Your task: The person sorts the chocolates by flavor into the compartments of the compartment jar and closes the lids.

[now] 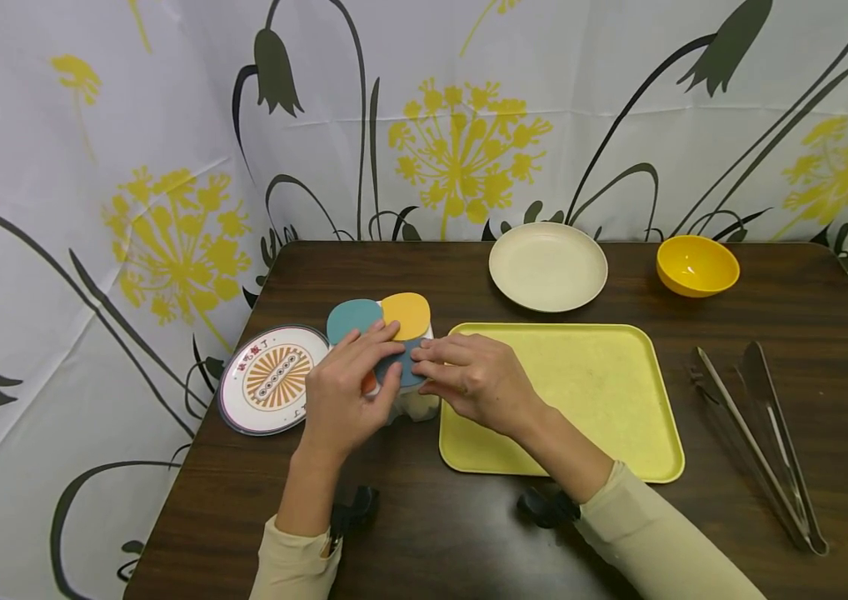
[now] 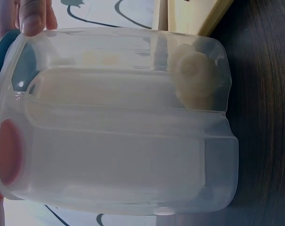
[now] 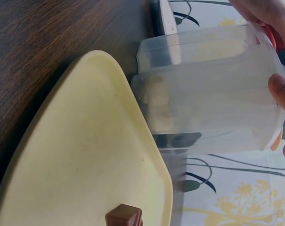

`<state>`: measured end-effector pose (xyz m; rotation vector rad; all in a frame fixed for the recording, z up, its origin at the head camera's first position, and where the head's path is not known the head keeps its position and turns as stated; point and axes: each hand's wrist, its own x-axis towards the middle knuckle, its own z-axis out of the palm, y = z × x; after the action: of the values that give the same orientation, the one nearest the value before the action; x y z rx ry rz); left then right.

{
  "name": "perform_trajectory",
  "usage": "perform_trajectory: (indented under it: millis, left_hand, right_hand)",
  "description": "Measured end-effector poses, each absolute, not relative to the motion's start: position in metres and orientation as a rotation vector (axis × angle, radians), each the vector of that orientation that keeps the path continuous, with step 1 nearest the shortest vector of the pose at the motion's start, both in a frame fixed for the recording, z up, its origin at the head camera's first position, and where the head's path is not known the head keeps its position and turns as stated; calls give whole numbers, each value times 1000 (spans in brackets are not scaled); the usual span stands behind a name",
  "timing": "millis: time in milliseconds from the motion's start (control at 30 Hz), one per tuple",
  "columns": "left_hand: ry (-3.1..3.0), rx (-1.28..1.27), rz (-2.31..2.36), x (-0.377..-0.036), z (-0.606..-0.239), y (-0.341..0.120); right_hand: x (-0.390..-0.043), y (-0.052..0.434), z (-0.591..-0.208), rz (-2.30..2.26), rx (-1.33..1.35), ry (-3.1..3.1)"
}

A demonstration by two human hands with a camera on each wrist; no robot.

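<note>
Bright, even light; wrist views perhaps slightly blurred, head view edge-warped.

We can see two bare hands here, left hand (image 1: 345,392) and right hand (image 1: 472,379), no rings, no gloves. Both arms wear long cream-coloured sleeves (image 1: 656,542), a soft pale fabric pushed back a bit so the wrists show. Each wrist carries a small black camera unit: the left wrist camera (image 1: 352,510) and the right wrist camera (image 1: 547,508), both on the near side of the yellow tray (image 1: 619,392). Fingernails look short and plain in the wrist views.
</note>
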<state>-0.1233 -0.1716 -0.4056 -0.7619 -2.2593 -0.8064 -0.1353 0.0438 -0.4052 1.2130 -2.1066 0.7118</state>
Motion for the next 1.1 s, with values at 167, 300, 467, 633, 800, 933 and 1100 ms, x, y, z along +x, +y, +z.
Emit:
perform_trajectory:
  millis: [167, 300, 467, 633, 800, 933, 1100]
  left_hand:
    - [-2232, -783, -859, -124, -405, -171]
    - [-2209, -800, -914, -125, -405, -171]
    - [-2183, -804, -968, -125, -405, -172]
    - [-2175, -791, -965, -124, -405, -172]
    - [-2167, -784, -950, -124, -406, -172]
    - [-2173, -773, -927, -124, -407, -171]
    - [-2184, -773, -889, -124, -408, -172]
  right_hand:
    - [-136, 45, -405, 682, 1221, -2086]
    - [-136, 45, -405, 666, 1224, -2068]
    - [-136, 45, -406, 631, 1233, -2048]
    - [-135, 45, -406, 592, 1244, -2043]
    - [-135, 45, -406, 621, 1241, -2066]
    - [-136, 46, -404, 663, 1233, -2072]
    - [-137, 46, -402, 705, 1229, -2072]
